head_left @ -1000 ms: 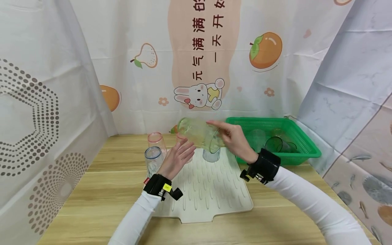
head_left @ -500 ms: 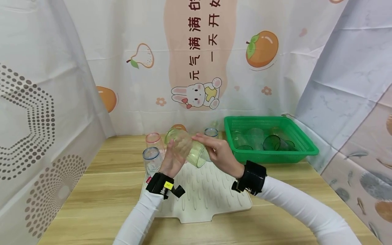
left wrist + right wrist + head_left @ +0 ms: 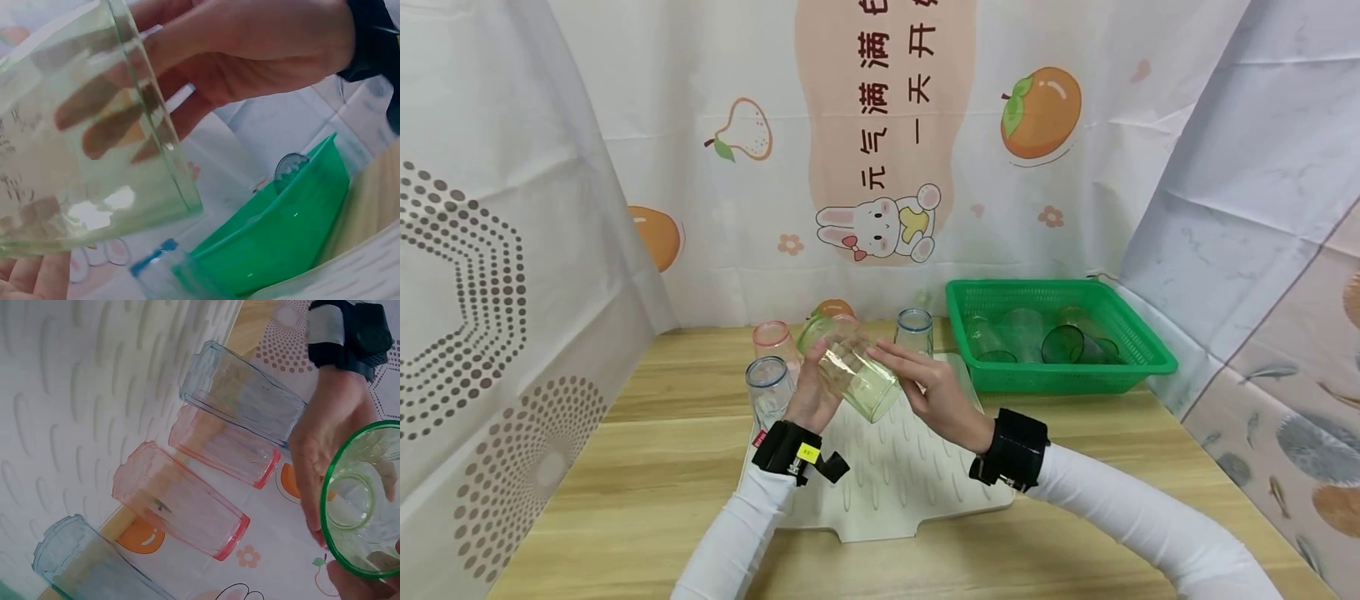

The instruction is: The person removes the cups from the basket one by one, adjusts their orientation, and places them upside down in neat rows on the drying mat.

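Note:
A tilted, clear green glass (image 3: 857, 379) is held between both hands above the white ridged mat. My left hand (image 3: 815, 392) grips its left side, thumb in front and fingers behind. On its right, my right hand (image 3: 942, 396) holds the glass near the rim, with long fingers laid along the wall. In the left wrist view, several right-hand fingers (image 3: 103, 128) show through the green wall. The right wrist view looks into the open mouth of the green glass (image 3: 350, 500), with the left hand (image 3: 334, 425) beside it.
On the mat (image 3: 887, 483) stand a blue-rimmed glass (image 3: 767, 387), a pink-rimmed glass (image 3: 771, 337) and, at the back, another blue-rimmed glass (image 3: 914, 329). A second pink glass (image 3: 181, 500) shows in the right wrist view. A green basket (image 3: 1150, 354) holding several glasses sits back right.
The green glass has come down and left, and its mouth has tipped lower. My left hand, first open beside it, has closed round it. The right hand has moved left along with the glass.

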The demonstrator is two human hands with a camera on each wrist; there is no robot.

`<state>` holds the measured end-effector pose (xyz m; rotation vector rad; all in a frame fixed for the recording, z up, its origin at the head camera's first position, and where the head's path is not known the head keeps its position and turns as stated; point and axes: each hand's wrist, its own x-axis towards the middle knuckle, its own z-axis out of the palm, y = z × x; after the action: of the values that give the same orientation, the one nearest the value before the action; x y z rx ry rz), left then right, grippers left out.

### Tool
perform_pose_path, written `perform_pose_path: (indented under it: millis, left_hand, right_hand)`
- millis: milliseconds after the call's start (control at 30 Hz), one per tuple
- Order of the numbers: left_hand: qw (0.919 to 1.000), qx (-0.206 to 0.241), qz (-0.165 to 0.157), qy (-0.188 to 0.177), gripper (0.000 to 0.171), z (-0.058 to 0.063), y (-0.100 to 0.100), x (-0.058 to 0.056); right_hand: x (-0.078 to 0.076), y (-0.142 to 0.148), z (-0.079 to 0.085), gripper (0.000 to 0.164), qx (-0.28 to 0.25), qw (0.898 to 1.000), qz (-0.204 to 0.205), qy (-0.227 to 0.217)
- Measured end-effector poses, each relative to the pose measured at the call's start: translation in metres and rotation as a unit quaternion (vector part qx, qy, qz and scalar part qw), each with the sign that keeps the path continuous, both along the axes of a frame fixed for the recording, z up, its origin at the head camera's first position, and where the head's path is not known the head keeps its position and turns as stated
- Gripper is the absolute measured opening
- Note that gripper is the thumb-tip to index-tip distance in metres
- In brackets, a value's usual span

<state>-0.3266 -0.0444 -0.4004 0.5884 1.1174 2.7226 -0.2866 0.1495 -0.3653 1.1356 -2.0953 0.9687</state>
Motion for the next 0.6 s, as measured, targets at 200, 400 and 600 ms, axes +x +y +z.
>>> perform_pose_path:
  millis: [200, 400, 600]
  left_hand:
    - [0.9926, -0.075, 0.044, 0.085, 0.037, 0.019, -0.011, -0.004]
    - [0.9742, -0.154, 0.099, 0.132, 0.027, 0.034, -0.022, -0.005]
    - [0.9512, -0.228, 0.143, 0.151, 0.046, 0.033, -0.024, 0.0]
  right_hand:
    - [0.002, 0.011, 0.001, 0.066, 0.021, 1.0, -0.01, 0.012]
    - [0.002, 0.031, 0.003, 0.066, 0.005, 0.999, -0.04, 0.004]
    - [0.005, 0.046, -0.001, 0.068, -0.012, 0.997, -0.054, -0.047]
